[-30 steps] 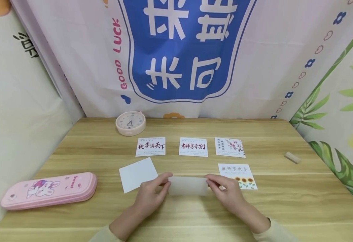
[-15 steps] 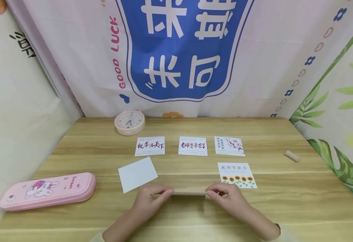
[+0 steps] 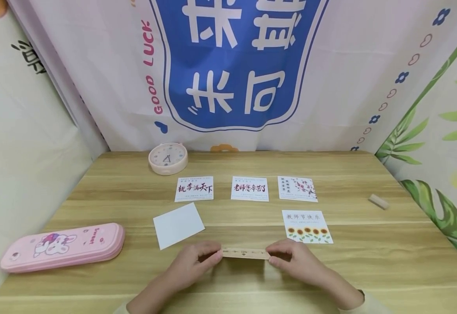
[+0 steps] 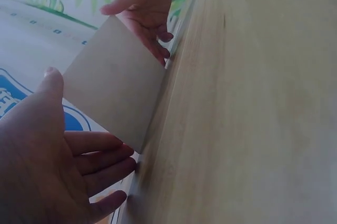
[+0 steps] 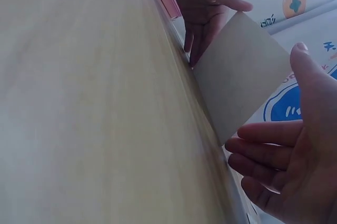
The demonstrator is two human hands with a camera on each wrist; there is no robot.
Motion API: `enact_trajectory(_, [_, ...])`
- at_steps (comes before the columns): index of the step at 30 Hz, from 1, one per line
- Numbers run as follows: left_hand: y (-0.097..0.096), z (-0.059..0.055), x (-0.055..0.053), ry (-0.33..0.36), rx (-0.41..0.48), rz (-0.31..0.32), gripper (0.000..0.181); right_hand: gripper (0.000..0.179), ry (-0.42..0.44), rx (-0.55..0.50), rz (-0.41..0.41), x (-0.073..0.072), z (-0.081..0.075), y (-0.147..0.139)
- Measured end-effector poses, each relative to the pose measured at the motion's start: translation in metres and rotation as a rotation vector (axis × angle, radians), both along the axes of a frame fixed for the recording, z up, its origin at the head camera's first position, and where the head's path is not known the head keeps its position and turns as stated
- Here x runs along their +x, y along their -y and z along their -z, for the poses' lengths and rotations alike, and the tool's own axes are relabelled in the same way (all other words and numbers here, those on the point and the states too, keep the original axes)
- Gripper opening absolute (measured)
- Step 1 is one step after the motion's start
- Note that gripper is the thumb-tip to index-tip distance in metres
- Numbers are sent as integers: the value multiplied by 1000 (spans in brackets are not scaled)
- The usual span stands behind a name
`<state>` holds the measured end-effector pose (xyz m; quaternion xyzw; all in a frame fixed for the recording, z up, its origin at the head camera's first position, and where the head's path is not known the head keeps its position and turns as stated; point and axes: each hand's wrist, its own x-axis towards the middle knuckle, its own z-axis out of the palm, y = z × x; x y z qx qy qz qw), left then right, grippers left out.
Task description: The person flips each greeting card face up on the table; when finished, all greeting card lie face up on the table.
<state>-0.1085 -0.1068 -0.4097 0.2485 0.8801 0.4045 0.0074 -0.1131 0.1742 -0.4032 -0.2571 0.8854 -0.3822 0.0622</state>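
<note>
A card (image 3: 245, 253) stands tilted almost edge-on over the near middle of the table, a narrow printed strip of it showing in the head view. My left hand (image 3: 194, 264) pinches its left edge between thumb and fingers, and my right hand (image 3: 296, 264) does the same on the right edge. Both wrist views show the card's plain pale side (image 4: 117, 84), with its lower edge at or close to the tabletop. Just beyond the hands lie a blank white card (image 3: 178, 226) on the left and a sunflower card (image 3: 307, 226) on the right.
Farther back lie a red-lettered card (image 3: 194, 189), a second red-lettered card (image 3: 249, 189) and a blossom card (image 3: 297, 189). A pink pencil case (image 3: 62, 247) is at left, a round clock (image 3: 168, 158) behind, a small beige block (image 3: 378, 202) at right.
The card in my hands has tipped from showing a broad pale face to nearly edge-on, then to a thin printed strip. Both hands have come slightly nearer the body. The other cards stay put.
</note>
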Motion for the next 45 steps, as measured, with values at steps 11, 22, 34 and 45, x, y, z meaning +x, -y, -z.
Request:
enact_trajectory(11, [6,4,1,-52,-73,81,53,50,-48,6,-78,-3,6,-4])
enact_trajectory(22, [3,17,1,-98,-61,54,65,52,-92,3,-98,-3,12,-4])
enact_trajectory(34, [-5,13,3,-14,121,-33,69,53,-18,-238,49,0,20,9])
enact_trajectory(45, [-15,-5,-16,-22,204,-67,70,58,-169,-303,192,-9,2,12])
